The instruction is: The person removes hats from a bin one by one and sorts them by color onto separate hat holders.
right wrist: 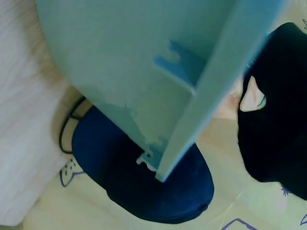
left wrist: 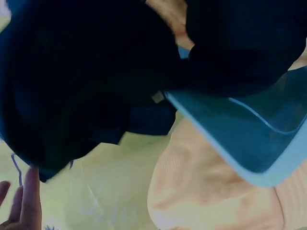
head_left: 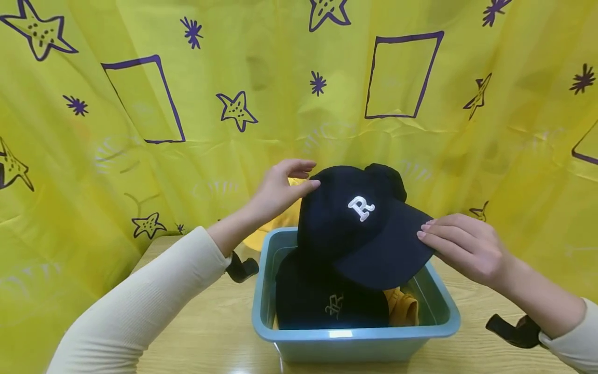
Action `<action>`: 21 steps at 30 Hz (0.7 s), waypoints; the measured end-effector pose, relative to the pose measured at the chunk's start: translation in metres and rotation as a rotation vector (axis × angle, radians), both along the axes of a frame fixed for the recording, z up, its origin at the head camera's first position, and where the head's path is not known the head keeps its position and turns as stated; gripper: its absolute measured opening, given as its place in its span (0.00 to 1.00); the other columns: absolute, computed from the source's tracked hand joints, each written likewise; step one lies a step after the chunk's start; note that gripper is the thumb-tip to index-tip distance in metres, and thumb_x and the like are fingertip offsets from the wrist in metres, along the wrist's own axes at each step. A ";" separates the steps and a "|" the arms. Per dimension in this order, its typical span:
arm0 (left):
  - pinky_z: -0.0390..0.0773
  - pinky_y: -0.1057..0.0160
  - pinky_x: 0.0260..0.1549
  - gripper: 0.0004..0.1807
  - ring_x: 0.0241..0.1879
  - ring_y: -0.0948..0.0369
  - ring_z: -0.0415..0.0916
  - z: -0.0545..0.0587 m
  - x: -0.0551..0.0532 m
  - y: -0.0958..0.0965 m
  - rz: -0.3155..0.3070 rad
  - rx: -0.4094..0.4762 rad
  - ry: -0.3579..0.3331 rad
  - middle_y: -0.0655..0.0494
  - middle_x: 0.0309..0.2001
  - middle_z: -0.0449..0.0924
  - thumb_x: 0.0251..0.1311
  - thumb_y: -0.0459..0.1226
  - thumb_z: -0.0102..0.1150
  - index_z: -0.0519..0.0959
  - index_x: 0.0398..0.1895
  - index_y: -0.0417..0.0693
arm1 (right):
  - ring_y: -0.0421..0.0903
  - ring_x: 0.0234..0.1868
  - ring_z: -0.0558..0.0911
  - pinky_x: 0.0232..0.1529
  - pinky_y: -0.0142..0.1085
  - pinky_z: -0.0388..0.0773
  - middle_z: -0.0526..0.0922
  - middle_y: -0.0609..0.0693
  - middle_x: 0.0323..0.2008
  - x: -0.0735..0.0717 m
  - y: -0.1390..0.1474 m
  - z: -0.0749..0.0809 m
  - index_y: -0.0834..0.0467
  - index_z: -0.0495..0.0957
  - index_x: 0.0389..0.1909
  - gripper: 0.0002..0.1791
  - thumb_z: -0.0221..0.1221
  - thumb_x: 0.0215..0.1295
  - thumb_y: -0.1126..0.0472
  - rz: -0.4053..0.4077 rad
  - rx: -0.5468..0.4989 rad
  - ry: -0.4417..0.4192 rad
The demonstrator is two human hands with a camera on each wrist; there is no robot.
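A black baseball cap (head_left: 327, 208) with a white letter R is tilted above a blue-green plastic bin (head_left: 444, 306). My right hand (head_left: 467, 249) pinches the edge of its brim, the thumb hidden underneath. At the crown's left side is my left hand (head_left: 285, 182), fingers extended and thumb tip against the cloth. In the left wrist view, its fingers (left wrist: 31, 199) reach the edge of the dark cap (left wrist: 86, 72). Inside the bin lies another black cap (head_left: 303, 304) with a small gold emblem, beside a mustard-coloured cloth item (head_left: 402, 306).
Behind the bin, a yellow cap (head_left: 254, 239) lies on the wooden table (head_left: 201, 317). A dark blue cap (right wrist: 144, 196) sits beyond the bin in the right wrist view. Yellow curtain (head_left: 261, 62) with purple drawings hangs at the back.
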State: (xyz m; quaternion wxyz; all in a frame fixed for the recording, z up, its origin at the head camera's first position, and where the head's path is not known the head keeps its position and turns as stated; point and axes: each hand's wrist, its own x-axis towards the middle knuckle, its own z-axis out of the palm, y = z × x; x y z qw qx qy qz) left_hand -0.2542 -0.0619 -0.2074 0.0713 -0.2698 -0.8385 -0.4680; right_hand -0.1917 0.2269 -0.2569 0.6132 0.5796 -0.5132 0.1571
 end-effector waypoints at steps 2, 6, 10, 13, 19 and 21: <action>0.78 0.61 0.48 0.24 0.53 0.58 0.75 -0.004 0.006 0.006 0.010 -0.020 0.104 0.52 0.54 0.76 0.57 0.41 0.64 0.75 0.58 0.46 | 0.53 0.18 0.74 0.21 0.40 0.73 0.80 0.59 0.19 -0.001 0.002 0.002 0.68 0.81 0.26 0.10 0.56 0.65 0.68 -0.034 -0.019 -0.009; 0.79 0.65 0.45 0.27 0.48 0.60 0.75 -0.009 0.022 0.021 -0.068 -0.035 0.328 0.53 0.48 0.77 0.51 0.43 0.70 0.78 0.55 0.46 | 0.53 0.16 0.73 0.16 0.43 0.69 0.79 0.58 0.18 -0.004 0.006 0.005 0.67 0.81 0.26 0.11 0.57 0.66 0.66 -0.118 -0.064 -0.017; 0.77 0.72 0.40 0.34 0.44 0.61 0.75 -0.014 0.037 0.037 -0.153 -0.115 0.570 0.53 0.46 0.78 0.41 0.47 0.76 0.79 0.54 0.45 | 0.53 0.15 0.70 0.14 0.44 0.67 0.79 0.57 0.18 -0.010 0.007 0.007 0.65 0.82 0.27 0.12 0.57 0.66 0.62 -0.215 -0.116 -0.040; 0.76 0.74 0.35 0.35 0.43 0.62 0.76 -0.017 0.042 0.049 -0.145 -0.238 0.692 0.54 0.46 0.78 0.40 0.52 0.75 0.79 0.54 0.47 | 0.54 0.14 0.69 0.13 0.45 0.66 0.78 0.58 0.18 -0.017 0.005 0.010 0.65 0.82 0.27 0.13 0.56 0.67 0.61 -0.274 -0.141 -0.055; 0.80 0.70 0.33 0.20 0.44 0.61 0.77 -0.020 0.026 0.064 -0.031 -0.392 0.877 0.55 0.45 0.80 0.54 0.41 0.68 0.81 0.51 0.49 | 0.56 0.14 0.70 0.13 0.48 0.68 0.79 0.59 0.19 -0.029 -0.001 0.020 0.66 0.82 0.26 0.14 0.55 0.68 0.63 -0.342 -0.169 -0.033; 0.81 0.68 0.32 0.18 0.43 0.61 0.78 -0.019 0.016 0.067 -0.002 -0.406 0.939 0.55 0.45 0.81 0.55 0.38 0.66 0.82 0.50 0.50 | 0.56 0.15 0.69 0.12 0.49 0.68 0.79 0.60 0.19 -0.036 -0.001 0.023 0.67 0.82 0.26 0.14 0.54 0.68 0.64 -0.365 -0.178 -0.021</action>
